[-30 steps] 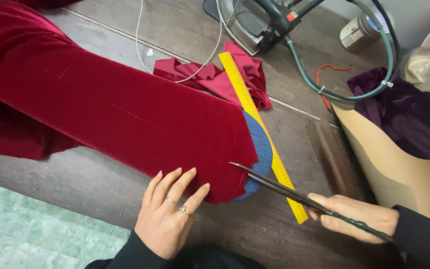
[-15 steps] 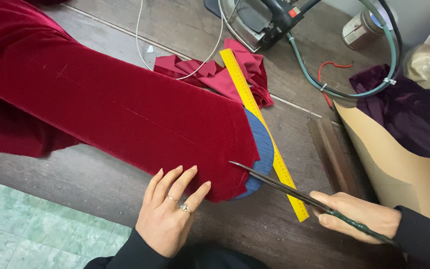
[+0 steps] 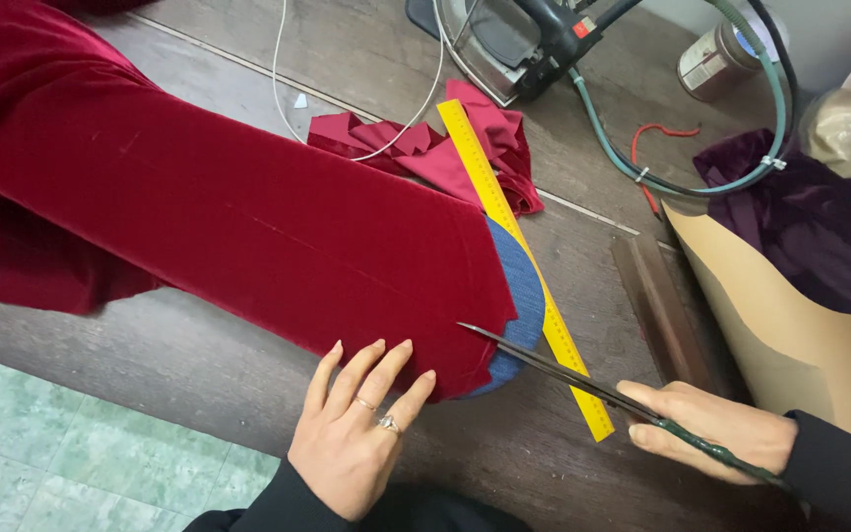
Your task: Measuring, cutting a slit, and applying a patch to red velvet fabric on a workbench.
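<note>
A long panel of red velvet [image 3: 229,217] lies across the dark wooden surface [image 3: 199,365], its near right end over a curved blue pattern piece [image 3: 522,300]. To cut well, the blades should hug that curve while the cloth stays flat. A yellow ruler [image 3: 514,256] runs just beside it. The left hand [image 3: 357,433] presses open-fingered on the velvet's near edge. The right hand [image 3: 706,429] has its grip clamped on scissors [image 3: 563,372], tips touching the hem. Far right, a small round tin [image 3: 716,54] stands; its label is too small to tell.
</note>
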